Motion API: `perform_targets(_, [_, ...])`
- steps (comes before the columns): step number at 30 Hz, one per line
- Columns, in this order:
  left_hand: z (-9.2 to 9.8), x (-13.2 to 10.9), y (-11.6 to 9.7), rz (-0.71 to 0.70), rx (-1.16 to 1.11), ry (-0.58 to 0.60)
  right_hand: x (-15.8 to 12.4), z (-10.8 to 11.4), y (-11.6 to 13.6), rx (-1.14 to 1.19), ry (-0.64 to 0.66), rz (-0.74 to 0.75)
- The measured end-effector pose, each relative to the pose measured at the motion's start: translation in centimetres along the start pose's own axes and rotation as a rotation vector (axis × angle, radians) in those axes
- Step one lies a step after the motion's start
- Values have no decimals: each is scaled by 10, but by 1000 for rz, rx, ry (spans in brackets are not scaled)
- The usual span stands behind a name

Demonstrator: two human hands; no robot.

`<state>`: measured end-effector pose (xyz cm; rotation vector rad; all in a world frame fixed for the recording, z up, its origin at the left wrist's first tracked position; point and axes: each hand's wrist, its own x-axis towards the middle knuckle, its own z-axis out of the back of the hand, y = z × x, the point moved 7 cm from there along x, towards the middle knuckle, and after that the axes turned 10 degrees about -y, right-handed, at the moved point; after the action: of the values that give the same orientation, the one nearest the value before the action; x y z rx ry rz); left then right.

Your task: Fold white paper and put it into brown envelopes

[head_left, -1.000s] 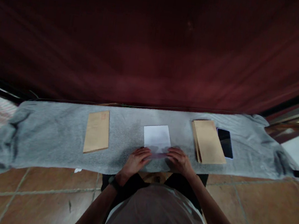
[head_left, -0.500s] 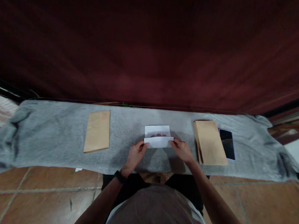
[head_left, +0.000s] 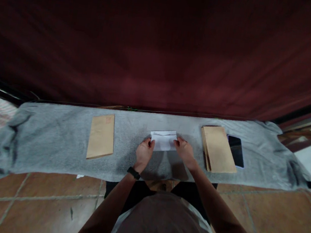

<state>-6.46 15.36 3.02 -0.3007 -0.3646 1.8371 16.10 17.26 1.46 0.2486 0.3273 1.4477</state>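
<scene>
A white sheet of paper lies at the middle of the grey cloth, its near part folded up and over so that only a narrow strip of the far part shows. My left hand pinches its left edge, thumb on top. On the opposite edge, my right hand is closed on the paper in the same way. Fingers behind the sheet are hidden. To the left of my hands lies a brown envelope with a small reddish mark at its top corner. A stack of brown envelopes sits to the right.
The grey cloth covers a long narrow bench or table. A dark phone with a light purple edge lies partly beside the envelope stack. A dark red curtain hangs along the far edge. Brown floor tiles show in front.
Both hands have moved slightly away from me, bringing the folded part of the paper farther over the far part. The dark marks visible on the sheet before are now covered.
</scene>
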Motion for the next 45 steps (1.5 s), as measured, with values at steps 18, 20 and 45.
perform_targets(18, [2,20,-12,39,174,10,9,9,19,-105,-201,40])
perform_targets(20, [2,20,-13,34,181,3,3,13,27,-77,-254,118])
perform_targets(45, [-2,3,-30,-235,119,-156,-33,-39,55,-67,-334,412])
